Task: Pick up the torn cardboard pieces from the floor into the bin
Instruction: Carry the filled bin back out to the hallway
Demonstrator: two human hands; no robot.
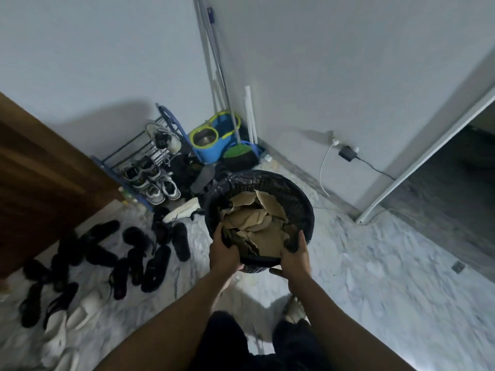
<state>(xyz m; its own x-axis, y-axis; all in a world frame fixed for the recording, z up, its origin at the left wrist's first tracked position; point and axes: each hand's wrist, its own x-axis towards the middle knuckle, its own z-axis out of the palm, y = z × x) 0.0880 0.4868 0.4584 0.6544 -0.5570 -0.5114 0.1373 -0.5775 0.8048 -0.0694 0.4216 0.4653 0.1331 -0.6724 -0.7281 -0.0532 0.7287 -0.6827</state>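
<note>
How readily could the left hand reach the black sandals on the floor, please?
Probably not: the left hand grips the rim of the bin, and the black sandals lie on the floor to its left.

Floor (375,277): pale, grey-veined marble pattern. Dark slippers (155,266) are scattered loosely at left, several touching or overlapping. White slippers (72,319) are noted at lower left. A shoe rack (150,156) is set against the far wall, and one white shoe (182,211) lies just beside it. A blue mop bucket (209,148) is placed in the corner. A white cable (322,180) is trailed down to the floor at right.
</note>
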